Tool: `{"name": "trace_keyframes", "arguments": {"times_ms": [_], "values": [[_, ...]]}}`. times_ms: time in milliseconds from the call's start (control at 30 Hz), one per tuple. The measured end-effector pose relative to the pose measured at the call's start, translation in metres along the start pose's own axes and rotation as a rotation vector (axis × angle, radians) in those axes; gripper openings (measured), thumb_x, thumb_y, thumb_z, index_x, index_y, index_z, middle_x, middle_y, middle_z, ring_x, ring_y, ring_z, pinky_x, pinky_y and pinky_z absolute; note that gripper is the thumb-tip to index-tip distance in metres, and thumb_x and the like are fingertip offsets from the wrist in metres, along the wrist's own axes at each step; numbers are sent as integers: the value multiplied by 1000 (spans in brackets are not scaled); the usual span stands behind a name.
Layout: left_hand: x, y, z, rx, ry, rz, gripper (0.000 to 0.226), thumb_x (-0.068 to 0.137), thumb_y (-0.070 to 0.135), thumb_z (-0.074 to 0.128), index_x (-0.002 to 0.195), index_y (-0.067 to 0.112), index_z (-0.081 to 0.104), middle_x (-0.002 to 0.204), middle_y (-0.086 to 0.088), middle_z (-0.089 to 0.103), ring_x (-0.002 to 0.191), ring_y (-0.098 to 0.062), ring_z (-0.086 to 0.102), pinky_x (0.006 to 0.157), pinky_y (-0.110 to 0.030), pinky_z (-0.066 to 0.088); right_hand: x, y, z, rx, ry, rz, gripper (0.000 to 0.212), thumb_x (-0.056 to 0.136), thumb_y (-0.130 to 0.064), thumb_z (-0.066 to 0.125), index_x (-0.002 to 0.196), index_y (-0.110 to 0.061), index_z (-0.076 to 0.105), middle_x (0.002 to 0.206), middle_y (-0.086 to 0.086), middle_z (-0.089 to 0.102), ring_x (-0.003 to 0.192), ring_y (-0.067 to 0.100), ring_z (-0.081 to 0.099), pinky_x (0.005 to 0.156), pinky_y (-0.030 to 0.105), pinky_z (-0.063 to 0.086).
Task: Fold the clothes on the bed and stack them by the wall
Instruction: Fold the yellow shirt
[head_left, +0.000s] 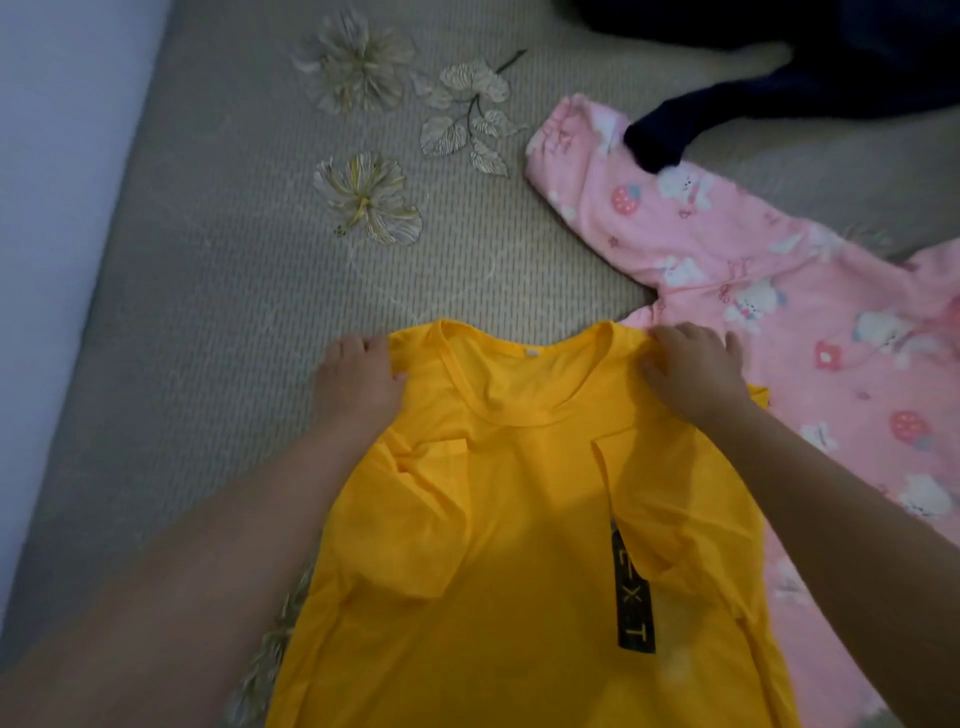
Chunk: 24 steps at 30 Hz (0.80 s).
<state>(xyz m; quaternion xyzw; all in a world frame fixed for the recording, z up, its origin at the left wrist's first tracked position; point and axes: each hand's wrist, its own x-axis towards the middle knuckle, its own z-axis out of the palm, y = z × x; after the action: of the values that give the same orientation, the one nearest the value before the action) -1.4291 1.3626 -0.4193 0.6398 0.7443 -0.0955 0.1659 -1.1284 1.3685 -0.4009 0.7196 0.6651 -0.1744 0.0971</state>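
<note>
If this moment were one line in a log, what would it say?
yellow T-shirt: flat, sleeves folded in | left hand, right hand: at shoulders | pink garment, dark garment: unfolded

Both hands hold a yellow T-shirt (519, 519) at its shoulders, left hand (358, 379) and right hand (696, 369), on the bed (218, 291); pink printed garment (753, 280) lies beside it

yellow shirt (519, 545) — black strip (635, 587), "EXT"

A home bedroom — a bed (218, 291) with flower-patterned cover against a pale wall (57, 156), household clothes strewn on it.
</note>
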Motion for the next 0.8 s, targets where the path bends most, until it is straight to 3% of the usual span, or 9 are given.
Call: {"name": "trace_keyframes", "arguments": {"times_ms": [133, 233, 333, 433, 467, 567, 633, 700, 800], "values": [[23, -16, -2, -234, 120, 95, 26, 97, 18, 38, 96, 0, 57, 97, -18, 59, 93, -34, 54, 73, -39, 39, 17, 11, -13, 128, 87, -32, 24, 91, -13, 51, 103, 2, 65, 104, 26, 63, 97, 39, 55, 79, 39, 40], [42, -26, -15, -396, 234, 55, 26, 98, 16, 36, 87, 2, 54, 82, -11, 50, 79, -26, 49, 63, -31, 27, 27, 15, -18, 125, 224, 27, 43, 84, -26, 43, 99, 8, 65, 100, 34, 60, 95, 45, 55, 78, 44, 41], [61, -25, -19, -338, 207, 75, 28, 98, 19, 36, 97, 0, 57, 92, -16, 58, 81, -24, 48, 65, -31, 30, 41, 5, -14, 70, 177, 167, 39, 88, -22, 43, 111, 5, 60, 111, 34, 56, 105, 47, 49, 88, 48, 38], [62, -26, -16, -392, 224, 103, 31, 96, 20, 41, 117, 0, 54, 114, -19, 58, 105, -31, 52, 85, -37, 38, 40, -18, -7, 7, 261, 236, 33, 87, -5, 46, 116, 7, 52, 122, 31, 48, 117, 43, 41, 106, 50, 22], [55, -30, -15, -392, 273, 145, 32, 95, 19, 43, 118, 0, 54, 117, -20, 57, 109, -33, 50, 89, -37, 36, 34, -29, -7, 21, 331, 194, 35, 83, -2, 47, 116, 7, 51, 123, 30, 48, 118, 42, 41, 107, 50, 20], [25, -48, -13, -297, 256, 379, 34, 85, 21, 48, 101, -3, 66, 107, -26, 58, 101, -40, 53, 87, -40, 38, -1, -80, 3, 199, 479, -230, 28, 74, -2, 54, 99, 9, 62, 102, 29, 61, 96, 46, 57, 86, 50, 43], [17, -61, -10, -208, 145, 437, 43, 82, 27, 46, 100, -4, 67, 108, -28, 56, 100, -42, 52, 88, -43, 38, -22, -120, 18, 239, 298, -382, 30, 80, -19, 61, 102, 2, 65, 100, 21, 65, 97, 40, 59, 82, 45, 44], [21, -68, -11, -183, 73, 384, 48, 83, 27, 39, 112, -5, 62, 115, -27, 52, 106, -41, 48, 92, -41, 35, -32, -154, 35, 148, -14, -344, 37, 89, -36, 53, 115, -11, 60, 115, 10, 58, 113, 30, 47, 90, 41, 32], [37, -72, -13, -164, 64, 333, 41, 90, 20, 35, 109, -5, 61, 110, -24, 52, 106, -37, 46, 88, -38, 33, -29, -168, 52, 46, -154, -298, 29, 94, -33, 43, 109, -14, 60, 117, 5, 54, 117, 25, 40, 94, 39, 25]]}}
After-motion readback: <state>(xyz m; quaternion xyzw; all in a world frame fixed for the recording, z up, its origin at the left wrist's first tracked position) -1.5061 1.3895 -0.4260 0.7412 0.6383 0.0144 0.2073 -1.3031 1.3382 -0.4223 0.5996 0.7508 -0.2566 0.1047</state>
